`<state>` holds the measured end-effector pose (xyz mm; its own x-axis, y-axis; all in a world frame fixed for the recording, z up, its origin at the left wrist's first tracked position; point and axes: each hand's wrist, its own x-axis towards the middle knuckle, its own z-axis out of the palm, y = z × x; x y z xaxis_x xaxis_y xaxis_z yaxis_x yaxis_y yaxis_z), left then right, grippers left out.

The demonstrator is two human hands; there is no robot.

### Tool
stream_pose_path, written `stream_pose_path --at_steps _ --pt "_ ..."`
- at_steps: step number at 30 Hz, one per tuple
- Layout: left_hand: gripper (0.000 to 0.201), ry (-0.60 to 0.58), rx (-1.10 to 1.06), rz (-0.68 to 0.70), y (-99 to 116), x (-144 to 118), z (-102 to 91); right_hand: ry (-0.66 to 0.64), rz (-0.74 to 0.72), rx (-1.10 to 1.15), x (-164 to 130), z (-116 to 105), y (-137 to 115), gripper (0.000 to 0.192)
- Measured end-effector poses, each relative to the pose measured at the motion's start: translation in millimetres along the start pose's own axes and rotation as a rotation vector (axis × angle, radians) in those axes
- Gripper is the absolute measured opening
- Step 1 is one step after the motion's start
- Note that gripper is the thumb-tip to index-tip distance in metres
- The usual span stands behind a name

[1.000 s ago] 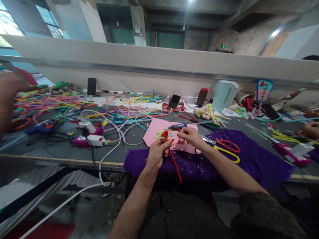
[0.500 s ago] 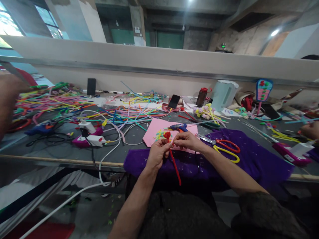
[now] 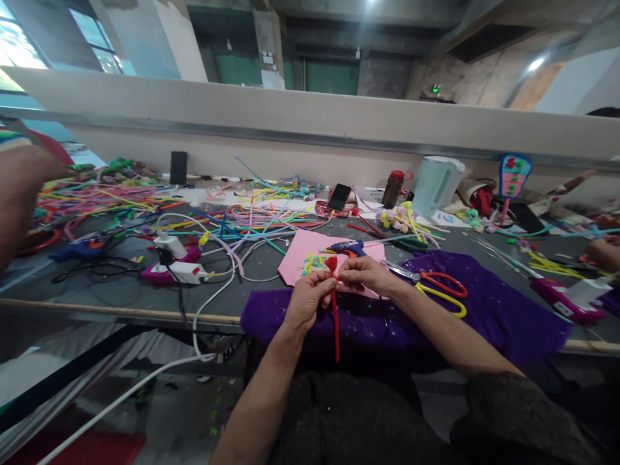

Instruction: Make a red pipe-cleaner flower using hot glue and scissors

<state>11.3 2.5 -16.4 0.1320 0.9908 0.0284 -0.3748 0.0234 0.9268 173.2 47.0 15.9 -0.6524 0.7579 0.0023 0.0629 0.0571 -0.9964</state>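
Red pipe cleaner (image 3: 335, 323) now hangs near-vertical, no longer slanted; left hand (image 3: 305, 301) and right hand (image 3: 364, 274) both pinch its curled top, fingers clenched, over the purple cloth (image 3: 494, 310).

red pipe cleaner (image 3: 335, 323) in hands, over purple cloth (image 3: 484, 310) speckled with pale bits. pink sheet (image 3: 305, 248) behind it, blue glue gun (image 3: 349, 247) on top. scissors (image 3: 438, 287) right, red and yellow handles. far left: rainbow mess of pipe cleaners (image 3: 116, 194). grey table (image 3: 97, 284).
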Motion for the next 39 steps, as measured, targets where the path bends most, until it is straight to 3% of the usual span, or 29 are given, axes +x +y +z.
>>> stream_pose_path --at_steps 8,21,32,39 --pt "0.023 -0.062 0.037 0.022 -3.1 0.0 -2.2 0.075 -0.003 0.048 1.6 3.8 3.2 0.029" --pt "0.024 -0.063 0.091 0.021 -2.5 -1.5 -1.2 0.081 -0.002 0.088 1.0 3.5 2.1 0.028" --pt "0.026 -0.058 0.089 -0.012 -2.8 -0.9 -1.1 -0.022 0.029 0.261 0.0 1.5 6.4 0.022" --pt "0.026 -0.034 0.052 -0.004 -4.3 0.6 -1.6 -0.019 -0.004 0.243 -0.2 2.9 5.2 0.021"
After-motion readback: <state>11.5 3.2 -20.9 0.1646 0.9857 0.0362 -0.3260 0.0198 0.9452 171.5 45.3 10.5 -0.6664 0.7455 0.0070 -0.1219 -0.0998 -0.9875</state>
